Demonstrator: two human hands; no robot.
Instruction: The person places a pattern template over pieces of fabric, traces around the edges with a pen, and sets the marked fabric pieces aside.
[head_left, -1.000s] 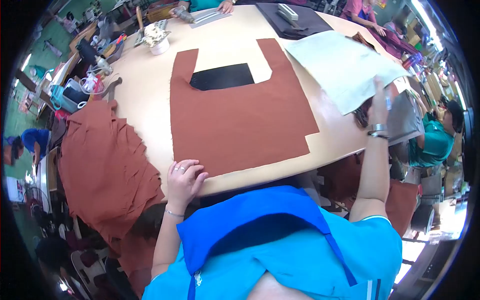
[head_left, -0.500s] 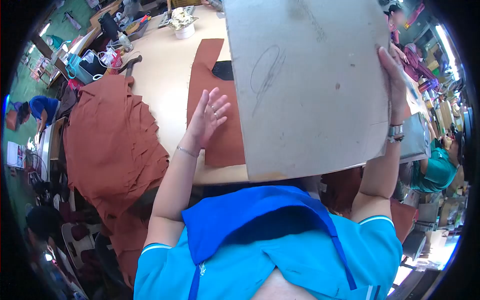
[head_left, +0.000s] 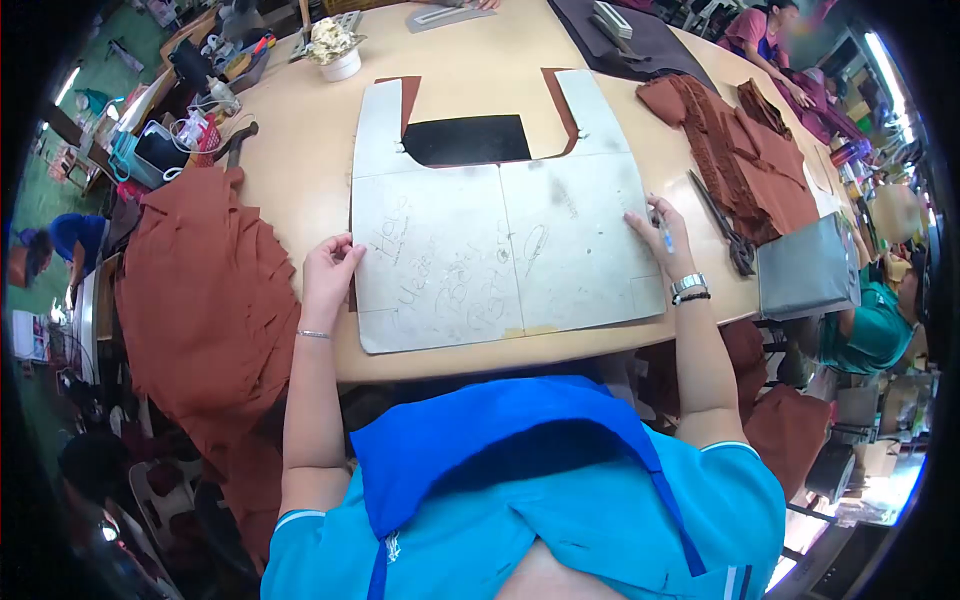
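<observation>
A grey cardboard pattern template (head_left: 440,250) with handwriting, two upright arms and a U-shaped cut-out lies over a brown fabric piece (head_left: 555,100), whose edges show along the arms. My left hand (head_left: 333,270) pinches the template's left edge, thumb on top. At the right edge, my right hand (head_left: 662,240) has its fingertips on the template and a slim pen (head_left: 666,236) between its fingers. A black rectangle (head_left: 470,138) shows inside the cut-out.
Stacked brown pieces (head_left: 205,270) overhang the table at left; more brown pieces (head_left: 750,150) lie right. Scissors (head_left: 725,225) and a grey box (head_left: 810,268) are right of the template. A flower pot (head_left: 337,60) stands at the back. Other people work around the table.
The template has come down from a raised, tilted position to lie flat over the brown piece. My left hand, open before, now grips its left edge; my right hand has moved down and left.
</observation>
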